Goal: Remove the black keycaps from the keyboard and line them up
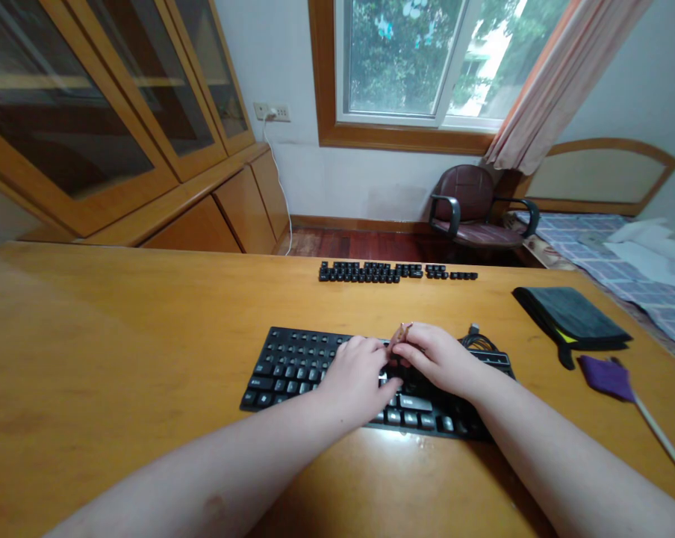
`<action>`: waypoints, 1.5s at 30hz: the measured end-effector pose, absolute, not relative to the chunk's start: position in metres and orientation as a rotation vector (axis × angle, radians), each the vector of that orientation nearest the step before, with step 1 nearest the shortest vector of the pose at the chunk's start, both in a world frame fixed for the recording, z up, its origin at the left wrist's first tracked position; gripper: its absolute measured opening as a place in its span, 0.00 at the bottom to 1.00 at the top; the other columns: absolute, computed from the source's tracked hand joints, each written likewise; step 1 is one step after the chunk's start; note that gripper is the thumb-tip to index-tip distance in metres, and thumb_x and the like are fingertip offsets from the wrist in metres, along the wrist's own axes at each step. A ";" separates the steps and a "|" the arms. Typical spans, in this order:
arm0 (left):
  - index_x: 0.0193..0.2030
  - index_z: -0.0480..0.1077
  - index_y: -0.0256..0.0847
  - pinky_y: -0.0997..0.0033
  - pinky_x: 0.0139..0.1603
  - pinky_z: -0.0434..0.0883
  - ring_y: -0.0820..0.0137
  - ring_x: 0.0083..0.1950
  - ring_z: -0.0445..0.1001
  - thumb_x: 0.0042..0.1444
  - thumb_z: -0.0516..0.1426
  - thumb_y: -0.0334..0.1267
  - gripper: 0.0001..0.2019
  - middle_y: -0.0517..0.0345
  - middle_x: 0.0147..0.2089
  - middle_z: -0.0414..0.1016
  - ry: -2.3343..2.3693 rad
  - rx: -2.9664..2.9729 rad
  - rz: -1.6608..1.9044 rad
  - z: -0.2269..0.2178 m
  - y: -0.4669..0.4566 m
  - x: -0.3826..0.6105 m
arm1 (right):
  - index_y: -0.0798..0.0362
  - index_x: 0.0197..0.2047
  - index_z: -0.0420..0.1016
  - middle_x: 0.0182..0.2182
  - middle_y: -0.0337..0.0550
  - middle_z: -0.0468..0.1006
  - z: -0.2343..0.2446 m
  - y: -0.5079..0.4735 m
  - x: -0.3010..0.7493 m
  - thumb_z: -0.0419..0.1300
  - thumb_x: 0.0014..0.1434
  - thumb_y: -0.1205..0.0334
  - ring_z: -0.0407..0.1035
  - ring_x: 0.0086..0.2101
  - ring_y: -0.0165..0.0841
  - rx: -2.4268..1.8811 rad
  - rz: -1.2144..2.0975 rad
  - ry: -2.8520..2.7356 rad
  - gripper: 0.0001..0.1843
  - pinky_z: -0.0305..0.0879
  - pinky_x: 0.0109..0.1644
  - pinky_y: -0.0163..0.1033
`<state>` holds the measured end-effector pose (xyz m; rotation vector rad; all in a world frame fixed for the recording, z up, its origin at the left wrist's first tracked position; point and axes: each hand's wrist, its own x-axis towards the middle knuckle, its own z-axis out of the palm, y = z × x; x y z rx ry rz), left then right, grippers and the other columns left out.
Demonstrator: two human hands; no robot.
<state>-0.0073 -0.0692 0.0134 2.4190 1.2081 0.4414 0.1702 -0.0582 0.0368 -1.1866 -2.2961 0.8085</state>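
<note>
Keyboard (301, 357): upper rows bare, lower keys (291, 387) remain.
Caps (360, 273): off, lined up at 12 o'clock.
Left hand (355, 377): on keyboard, fingers' grip unclear.
Right hand (435, 359): fingers pinching brown piece (403, 329).

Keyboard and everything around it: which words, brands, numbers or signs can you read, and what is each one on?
None can be read with certainty.
Keyboard: pale marks, too small and blurred to read.
Loose keycaps along the far edge: any markings are too small to read.
</note>
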 end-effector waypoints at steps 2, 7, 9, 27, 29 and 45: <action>0.38 0.68 0.41 0.61 0.47 0.64 0.61 0.45 0.65 0.53 0.55 0.43 0.10 0.55 0.39 0.70 1.225 2.412 0.431 0.014 -0.069 -0.007 | 0.54 0.33 0.72 0.31 0.45 0.75 0.034 -0.058 0.172 0.52 0.61 0.58 0.69 0.34 0.33 -1.122 0.754 -2.368 0.11 0.64 0.40 0.37; 0.35 0.69 0.41 0.63 0.45 0.64 0.62 0.44 0.66 0.54 0.54 0.43 0.08 0.55 0.37 0.71 1.240 2.374 0.418 0.013 -0.065 -0.007 | 0.54 0.36 0.73 0.31 0.48 0.78 0.024 -0.059 0.177 0.52 0.61 0.57 0.71 0.34 0.35 -1.054 0.550 -2.492 0.12 0.65 0.39 0.39; 0.35 0.69 0.41 0.63 0.46 0.64 0.62 0.44 0.66 0.53 0.55 0.43 0.09 0.55 0.37 0.71 1.235 2.364 0.432 0.011 -0.065 -0.007 | 0.54 0.36 0.73 0.31 0.49 0.78 0.022 -0.061 0.177 0.51 0.61 0.57 0.72 0.33 0.35 -1.098 0.475 -2.487 0.13 0.64 0.38 0.39; 0.33 0.71 0.44 0.64 0.46 0.63 0.64 0.44 0.67 0.48 0.61 0.41 0.06 0.60 0.38 0.74 1.223 2.242 0.503 0.011 -0.064 -0.008 | 0.54 0.28 0.72 0.26 0.44 0.78 0.023 -0.059 0.175 0.51 0.61 0.54 0.72 0.28 0.33 -1.311 0.932 -1.881 0.16 0.68 0.36 0.38; 0.30 0.71 0.45 0.64 0.46 0.63 0.65 0.44 0.67 0.49 0.61 0.39 0.03 0.62 0.36 0.74 1.216 2.216 0.490 0.012 -0.064 -0.007 | 0.55 0.29 0.70 0.25 0.44 0.78 0.021 -0.056 0.179 0.51 0.60 0.51 0.73 0.27 0.32 -1.281 0.983 -1.670 0.18 0.69 0.34 0.38; 0.45 0.67 0.44 0.61 0.51 0.62 0.62 0.49 0.66 0.47 0.62 0.44 0.19 0.57 0.46 0.71 1.269 2.263 0.463 0.013 -0.068 -0.006 | 0.54 0.28 0.71 0.25 0.41 0.74 0.020 -0.053 0.181 0.52 0.59 0.54 0.69 0.28 0.31 -1.216 0.866 -2.042 0.15 0.64 0.34 0.36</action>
